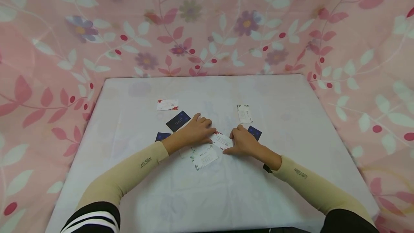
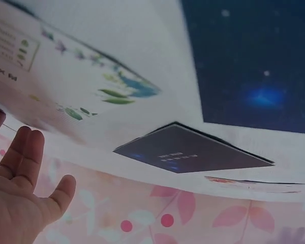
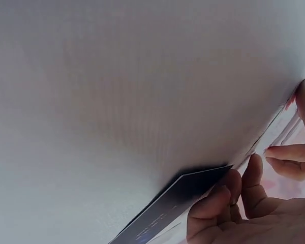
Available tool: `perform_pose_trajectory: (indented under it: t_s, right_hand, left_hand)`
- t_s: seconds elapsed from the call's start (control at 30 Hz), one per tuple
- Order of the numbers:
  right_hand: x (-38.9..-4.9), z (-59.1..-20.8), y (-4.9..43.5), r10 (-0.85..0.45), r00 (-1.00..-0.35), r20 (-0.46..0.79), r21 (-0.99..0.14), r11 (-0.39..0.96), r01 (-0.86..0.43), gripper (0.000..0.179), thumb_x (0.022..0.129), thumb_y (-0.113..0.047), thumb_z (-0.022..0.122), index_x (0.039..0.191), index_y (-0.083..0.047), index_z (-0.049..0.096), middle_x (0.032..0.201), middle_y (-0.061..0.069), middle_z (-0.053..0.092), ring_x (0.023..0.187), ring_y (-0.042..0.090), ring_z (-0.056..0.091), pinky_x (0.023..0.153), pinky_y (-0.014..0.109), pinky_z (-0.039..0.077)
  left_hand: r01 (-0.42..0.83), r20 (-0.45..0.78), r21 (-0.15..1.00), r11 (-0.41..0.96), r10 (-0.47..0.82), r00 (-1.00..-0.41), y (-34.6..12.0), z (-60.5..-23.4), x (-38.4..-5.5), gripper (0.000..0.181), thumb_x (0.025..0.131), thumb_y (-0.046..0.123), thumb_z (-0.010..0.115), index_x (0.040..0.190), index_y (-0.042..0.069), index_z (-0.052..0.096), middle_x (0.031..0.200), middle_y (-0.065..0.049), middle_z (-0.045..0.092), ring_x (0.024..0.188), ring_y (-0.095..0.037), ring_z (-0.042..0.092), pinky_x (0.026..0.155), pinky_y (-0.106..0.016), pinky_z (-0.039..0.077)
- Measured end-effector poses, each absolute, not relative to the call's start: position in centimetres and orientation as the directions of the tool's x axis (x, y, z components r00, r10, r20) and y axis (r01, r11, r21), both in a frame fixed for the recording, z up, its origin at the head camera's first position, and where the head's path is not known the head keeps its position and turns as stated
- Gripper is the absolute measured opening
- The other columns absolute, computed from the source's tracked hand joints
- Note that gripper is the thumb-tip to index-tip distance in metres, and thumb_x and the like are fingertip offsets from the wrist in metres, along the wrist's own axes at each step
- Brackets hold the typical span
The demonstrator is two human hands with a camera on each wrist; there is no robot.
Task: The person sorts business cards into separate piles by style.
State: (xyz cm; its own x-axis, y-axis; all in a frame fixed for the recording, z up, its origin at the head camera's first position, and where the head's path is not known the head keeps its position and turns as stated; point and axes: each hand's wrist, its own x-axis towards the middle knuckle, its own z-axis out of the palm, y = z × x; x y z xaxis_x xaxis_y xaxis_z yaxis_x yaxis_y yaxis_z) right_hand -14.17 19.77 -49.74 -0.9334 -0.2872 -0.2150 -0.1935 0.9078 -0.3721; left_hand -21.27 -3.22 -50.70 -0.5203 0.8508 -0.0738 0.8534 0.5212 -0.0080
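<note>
A white business card with red floral corners point(image 1: 222, 140) lies between both hands at mid-table. My left hand point(image 1: 198, 131) holds its left end, fingertips at the upper corner and thumb lower down. On its right end, my right hand point(image 1: 243, 142) grips the edge between thumb and fingers. Just below is a white card with green leaves point(image 1: 204, 156), partly overlapping another pale card. In the right wrist view, fingertips of both hands meet the thin card edge, and a dark blue card point(image 3: 165, 213) lies close by the right fingers point(image 3: 213, 206).
Left of the left hand lie a black card point(image 1: 178, 121) and a dark blue card point(image 1: 162, 136), partly covered by the wrist. A red-flowered white card point(image 1: 167, 104) and a leaf-edged white card point(image 1: 244, 114) lie farther back on the white-covered table point(image 1: 258, 197). Floral cloth point(image 1: 207, 28) hangs behind.
</note>
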Motion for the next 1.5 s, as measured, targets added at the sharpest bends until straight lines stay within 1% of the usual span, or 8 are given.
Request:
perform_pose_trajectory:
  t_s: [0.17, 0.3, 0.63, 0.87, 1.0, 1.17, 1.3, 1.5]
  right_hand:
    - [-14.5, -49.6, 19.8, -0.257, -0.927, -0.273, -0.451, 0.885, -0.113, 0.051, 0.071, -0.045, 0.086, 0.093, -0.01, 0.055, 0.084, 0.002, 0.054, 0.068, 0.015, 0.05, 0.059, 0.026, 0.041]
    - [-14.7, -49.5, 20.0, -0.269, -0.924, -0.272, -0.549, 0.832, -0.081, 0.043, 0.078, -0.033, 0.084, 0.099, -0.008, 0.056, 0.08, 0.002, 0.059, 0.068, 0.014, 0.051, 0.06, 0.026, 0.041]
    - [-16.0, -49.7, 20.7, -0.327, -0.903, -0.279, -0.77, 0.638, 0.006, 0.019, 0.091, -0.017, 0.072, 0.105, -0.005, 0.067, 0.084, 0.002, 0.068, 0.073, 0.013, 0.055, 0.064, 0.024, 0.044]
    - [-16.5, -49.1, 20.6, -0.336, -0.894, -0.298, -0.845, 0.528, 0.083, 0.023, 0.092, -0.015, 0.07, 0.11, -0.003, 0.064, 0.08, 0.006, 0.067, 0.064, 0.015, 0.054, 0.056, 0.023, 0.043]
    - [-16.4, -49.2, 20.4, -0.32, -0.929, -0.188, -0.825, 0.564, -0.027, 0.028, 0.091, -0.017, 0.072, 0.114, -0.005, 0.063, 0.076, 0.004, 0.063, 0.061, 0.014, 0.052, 0.053, 0.023, 0.043]
    - [-16.1, -49.3, 19.6, -0.315, -0.948, -0.042, -0.74, 0.647, -0.182, 0.053, 0.081, -0.024, 0.082, 0.125, -0.008, 0.059, 0.077, 0.001, 0.06, 0.063, 0.011, 0.051, 0.055, 0.021, 0.043]
    - [-16.2, -49.3, 19.0, -0.313, -0.95, 0.003, -0.719, 0.66, -0.22, 0.066, 0.077, -0.024, 0.086, 0.133, -0.007, 0.055, 0.078, 0.001, 0.059, 0.063, 0.011, 0.052, 0.054, 0.021, 0.043]
    - [-16.8, -49.6, 18.3, -0.282, -0.958, 0.04, -0.74, 0.636, -0.218, 0.065, 0.078, -0.021, 0.085, 0.134, -0.008, 0.056, 0.079, 0.001, 0.06, 0.064, 0.011, 0.052, 0.057, 0.02, 0.043]
  left_hand:
    - [0.853, -0.055, 0.03, 0.521, 0.853, -0.519, -3.6, -50.8, -21.2, 0.056, 0.092, 0.057, 0.06, 0.136, 0.024, 0.059, 0.134, -0.007, 0.055, 0.123, -0.027, 0.052, 0.113, -0.056, 0.027]
    - [0.852, -0.039, 0.039, 0.523, 0.852, -0.521, -3.8, -51.0, -21.1, 0.055, 0.092, 0.057, 0.06, 0.137, 0.025, 0.057, 0.134, -0.007, 0.055, 0.123, -0.027, 0.052, 0.113, -0.056, 0.028]
    - [0.859, -0.024, 0.053, 0.51, 0.86, -0.509, -3.9, -50.6, -21.5, 0.079, 0.084, 0.063, 0.067, 0.148, 0.023, 0.046, 0.133, -0.004, 0.056, 0.122, -0.024, 0.054, 0.115, -0.054, 0.026]
    - [0.881, 0.049, 0.068, 0.469, 0.88, -0.473, -4.0, -50.6, -22.2, 0.066, 0.089, 0.051, 0.067, 0.141, 0.013, 0.053, 0.125, 0.0, 0.065, 0.117, -0.017, 0.06, 0.104, -0.039, 0.04]
    - [0.847, 0.002, 0.149, 0.511, 0.856, -0.517, -4.2, -50.1, -22.4, 0.07, 0.086, 0.049, 0.073, 0.14, 0.009, 0.054, 0.123, -0.003, 0.067, 0.115, -0.018, 0.061, 0.102, -0.04, 0.042]
    - [0.777, -0.014, 0.233, 0.584, 0.801, -0.598, -4.8, -49.3, -22.8, 0.074, 0.08, 0.047, 0.08, 0.139, 0.009, 0.055, 0.122, -0.003, 0.067, 0.11, -0.018, 0.062, 0.101, -0.037, 0.047]
    - [0.732, -0.001, 0.333, 0.594, 0.776, -0.63, -5.4, -49.1, -23.1, 0.074, 0.08, 0.043, 0.081, 0.139, 0.007, 0.055, 0.123, -0.006, 0.067, 0.108, -0.018, 0.063, 0.096, -0.034, 0.052]
    - [0.699, 0.045, 0.457, 0.55, 0.771, -0.636, -6.7, -48.9, -23.7, 0.075, 0.079, 0.039, 0.082, 0.14, 0.004, 0.054, 0.121, -0.006, 0.069, 0.101, -0.015, 0.065, 0.089, -0.032, 0.054]
